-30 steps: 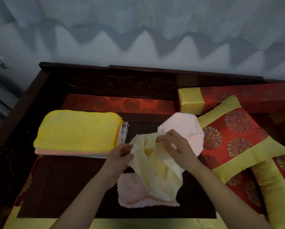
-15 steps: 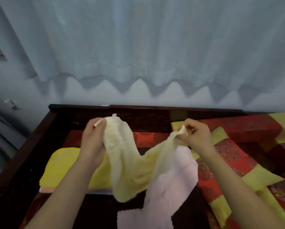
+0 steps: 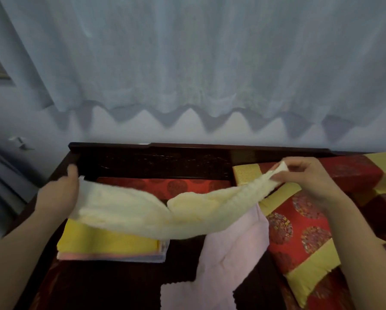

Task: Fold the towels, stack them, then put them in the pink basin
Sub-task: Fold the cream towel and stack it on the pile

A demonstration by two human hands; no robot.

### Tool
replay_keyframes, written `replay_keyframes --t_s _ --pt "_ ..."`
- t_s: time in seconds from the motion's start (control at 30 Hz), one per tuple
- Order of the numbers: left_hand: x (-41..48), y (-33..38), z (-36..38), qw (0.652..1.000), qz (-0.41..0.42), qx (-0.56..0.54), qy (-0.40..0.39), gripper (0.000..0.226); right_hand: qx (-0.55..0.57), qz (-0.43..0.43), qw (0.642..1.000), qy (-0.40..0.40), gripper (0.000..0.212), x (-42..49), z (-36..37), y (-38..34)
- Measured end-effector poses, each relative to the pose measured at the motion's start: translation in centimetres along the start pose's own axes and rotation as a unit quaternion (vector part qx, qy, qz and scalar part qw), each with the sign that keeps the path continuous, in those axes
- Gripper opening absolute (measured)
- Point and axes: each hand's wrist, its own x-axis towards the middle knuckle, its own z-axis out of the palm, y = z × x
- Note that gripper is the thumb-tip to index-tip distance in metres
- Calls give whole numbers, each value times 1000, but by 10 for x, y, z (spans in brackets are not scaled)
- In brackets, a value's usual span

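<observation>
The cream towel (image 3: 147, 214) hides the back of the stack (image 3: 111, 249) and the top of the pink towel (image 3: 227, 253), whose lower end the bottom edge cuts off; the left hand (image 3: 58, 195) is blurred.

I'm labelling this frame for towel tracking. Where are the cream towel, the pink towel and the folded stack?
cream towel (image 3: 142, 217): head view, sagging middle of the cloth.
pink towel (image 3: 232, 249): head view, flat centre.
folded stack (image 3: 107, 242): head view, yellow top towel.

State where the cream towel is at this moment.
In the head view, the cream towel hangs stretched between the left hand and right hand, above the folded stack.
</observation>
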Motion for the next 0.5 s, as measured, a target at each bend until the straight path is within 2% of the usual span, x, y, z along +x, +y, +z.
replay_keyframes --t_s 0.03,0.1,0.17,0.23,0.3,0.33,0.37,0.43,0.5 --pt "-5 -12 12 999 -9 23 -36 27 22 16 998 48 62 -2 -2 8" --pt "-15 -26 28 997 -30 3 -70 17 63 41 990 122 68 -4 -4 21" --pt "-21 -21 32 989 -53 -112 -76 13 52 39 992 109 67 -8 0 22" --pt "-28 5 28 960 -57 -270 -48 16 23 33 999 24 57 -11 12 20" --pt "-38 41 14 918 -36 -395 -12 16 -7 11 996 -88 17 -17 35 10" --pt "-44 60 6 894 -29 -448 -6 14 -42 -14 989 -143 11 -17 46 6" --pt "-50 78 -2 861 -27 -508 -14 12 -84 -35 975 -203 24 -19 57 3" --pt "-64 111 -19 776 -40 -627 -58 6 -116 -52 920 -370 30 -25 79 -10" --pt "-77 137 -36 703 -53 -703 -93 5 -78 -44 850 -518 26 -30 97 -22"
